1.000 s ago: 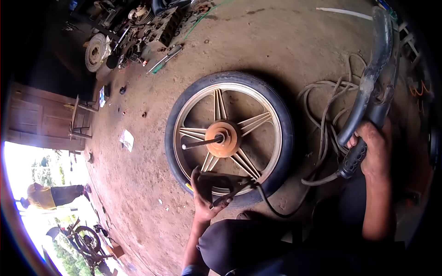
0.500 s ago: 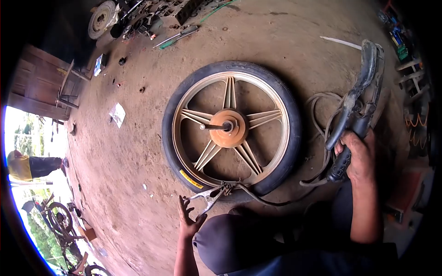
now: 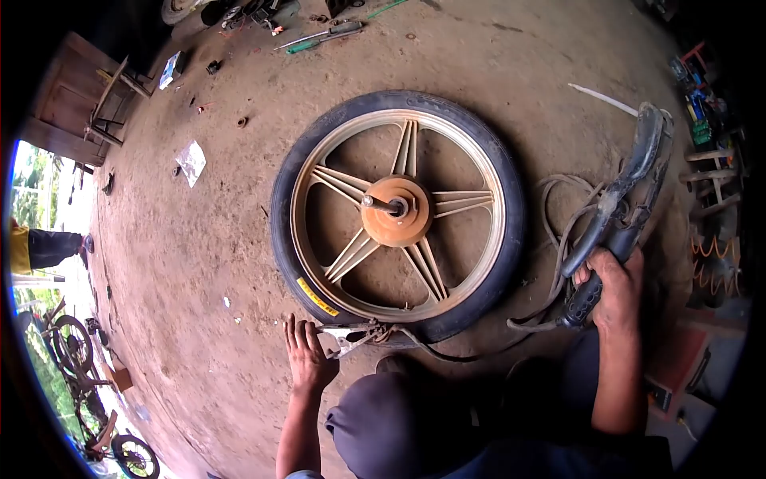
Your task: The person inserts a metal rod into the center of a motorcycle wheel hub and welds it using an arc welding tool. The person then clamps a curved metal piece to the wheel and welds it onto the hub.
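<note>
A spoked wheel (image 3: 459,295) with a black tyre lies flat on the floor, a metal rod standing up from its orange hub (image 3: 396,223). At the tyre's near edge is a metal clamp (image 3: 349,338) joined to a cable. My left hand (image 3: 309,355) has its fingers round the clamp's handle end; the palm side is hidden. On the right, my right hand (image 3: 615,289) grips the black perforated handle of a welding electrode holder (image 3: 594,271), which has a long pale rod (image 3: 604,99) at its far end.
Coiled cable (image 3: 550,219) lies between the wheel and my right hand. Screwdrivers (image 3: 323,37) and parts are at the top. A wooden stool (image 3: 114,100), motorcycles (image 3: 76,343) and a person's leg (image 3: 54,247) show left. A red box (image 3: 678,351) stands right.
The view has shifted, so the doorway appears further left. My left hand has turned the clamp and brought it low against the tyre's near edge. My right hand still holds the electrode holder.
</note>
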The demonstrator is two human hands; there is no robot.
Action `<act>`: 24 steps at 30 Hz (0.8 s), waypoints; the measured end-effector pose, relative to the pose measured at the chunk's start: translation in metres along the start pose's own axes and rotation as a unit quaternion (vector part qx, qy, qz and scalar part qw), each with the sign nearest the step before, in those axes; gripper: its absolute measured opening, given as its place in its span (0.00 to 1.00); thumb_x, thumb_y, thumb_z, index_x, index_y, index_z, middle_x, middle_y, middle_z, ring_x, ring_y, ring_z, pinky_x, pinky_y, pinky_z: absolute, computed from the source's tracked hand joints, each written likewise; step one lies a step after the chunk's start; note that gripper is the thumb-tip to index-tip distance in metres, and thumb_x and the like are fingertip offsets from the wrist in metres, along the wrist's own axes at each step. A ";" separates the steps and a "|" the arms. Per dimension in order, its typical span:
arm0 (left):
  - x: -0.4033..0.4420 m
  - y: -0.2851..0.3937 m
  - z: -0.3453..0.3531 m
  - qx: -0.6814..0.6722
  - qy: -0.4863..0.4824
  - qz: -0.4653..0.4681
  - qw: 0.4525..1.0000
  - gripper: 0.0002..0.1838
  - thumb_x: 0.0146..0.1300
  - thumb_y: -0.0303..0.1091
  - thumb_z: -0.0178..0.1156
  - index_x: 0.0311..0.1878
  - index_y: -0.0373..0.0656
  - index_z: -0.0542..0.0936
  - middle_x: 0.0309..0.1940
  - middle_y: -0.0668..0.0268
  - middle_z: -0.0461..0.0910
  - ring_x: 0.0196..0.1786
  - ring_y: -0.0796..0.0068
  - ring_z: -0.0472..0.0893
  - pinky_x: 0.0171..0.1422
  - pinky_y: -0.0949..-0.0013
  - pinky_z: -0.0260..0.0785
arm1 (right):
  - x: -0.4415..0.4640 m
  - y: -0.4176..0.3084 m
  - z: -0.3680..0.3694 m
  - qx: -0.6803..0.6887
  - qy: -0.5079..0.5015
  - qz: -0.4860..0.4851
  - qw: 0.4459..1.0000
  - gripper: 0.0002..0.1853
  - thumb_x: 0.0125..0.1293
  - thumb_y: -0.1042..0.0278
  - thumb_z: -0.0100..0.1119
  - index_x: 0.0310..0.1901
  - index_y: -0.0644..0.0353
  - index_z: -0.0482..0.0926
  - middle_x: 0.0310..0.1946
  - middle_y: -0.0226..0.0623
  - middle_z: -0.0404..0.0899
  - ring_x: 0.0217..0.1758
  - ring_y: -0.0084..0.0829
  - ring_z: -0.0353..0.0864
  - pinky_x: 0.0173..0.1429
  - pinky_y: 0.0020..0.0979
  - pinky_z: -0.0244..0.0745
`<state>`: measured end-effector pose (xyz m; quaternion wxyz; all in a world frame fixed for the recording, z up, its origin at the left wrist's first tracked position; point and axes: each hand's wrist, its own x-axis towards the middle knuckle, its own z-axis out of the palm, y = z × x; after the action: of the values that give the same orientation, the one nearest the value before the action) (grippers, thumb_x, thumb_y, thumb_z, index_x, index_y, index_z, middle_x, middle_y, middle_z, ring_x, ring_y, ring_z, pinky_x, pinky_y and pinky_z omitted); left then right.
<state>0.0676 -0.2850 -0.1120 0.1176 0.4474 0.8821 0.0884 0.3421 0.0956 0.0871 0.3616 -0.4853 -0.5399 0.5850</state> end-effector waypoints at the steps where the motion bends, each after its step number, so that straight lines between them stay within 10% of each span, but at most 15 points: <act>1: 0.004 0.002 -0.012 0.009 -0.011 0.006 1.000 0.38 0.44 0.28 0.69 0.62 0.31 0.68 0.62 0.43 0.69 0.78 0.37 0.60 0.85 0.36 0.47 | 0.000 0.000 0.000 0.002 0.000 -0.002 1.000 0.04 0.64 0.74 0.55 0.38 0.65 0.76 0.26 0.32 0.74 0.26 0.25 0.74 0.32 0.29 0.72; 4: 0.024 -0.003 -0.034 0.013 0.035 0.057 0.998 0.34 0.43 0.29 0.69 0.57 0.34 0.69 0.53 0.45 0.73 0.66 0.39 0.70 0.84 0.36 0.53 | 0.000 0.003 -0.001 0.006 -0.006 -0.024 1.000 0.04 0.65 0.75 0.54 0.38 0.66 0.76 0.26 0.32 0.74 0.25 0.25 0.74 0.32 0.29 0.73; 5: 0.037 -0.003 -0.049 0.025 0.061 0.080 0.995 0.31 0.43 0.28 0.69 0.54 0.35 0.70 0.47 0.47 0.75 0.56 0.41 0.76 0.71 0.40 0.68 | 0.000 0.003 -0.001 0.013 -0.005 -0.015 1.000 0.04 0.65 0.75 0.54 0.39 0.66 0.76 0.26 0.32 0.74 0.25 0.25 0.74 0.32 0.29 0.73; 9: 0.095 -0.011 -0.099 0.054 0.108 0.093 0.988 0.24 0.43 0.30 0.72 0.47 0.41 0.76 0.39 0.53 0.80 0.44 0.46 0.80 0.48 0.49 0.74 | -0.004 -0.001 -0.002 0.019 -0.026 -0.011 0.999 0.05 0.64 0.74 0.54 0.39 0.66 0.76 0.26 0.33 0.74 0.25 0.25 0.74 0.33 0.30 0.74; 24: 0.178 0.043 -0.140 0.039 0.116 0.152 0.981 0.27 0.44 0.37 0.78 0.48 0.42 0.80 0.42 0.55 0.82 0.47 0.47 0.82 0.52 0.49 0.76 | -0.018 -0.011 -0.018 0.031 -0.050 -0.052 0.997 0.18 0.66 0.59 0.66 0.44 0.66 0.75 0.24 0.27 0.70 0.24 0.23 0.70 0.33 0.29 0.73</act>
<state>-0.0413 -0.1228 0.0102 -0.0179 0.5674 0.8143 0.1216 0.3634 0.0852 0.1018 0.3795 -0.4153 -0.5631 0.6053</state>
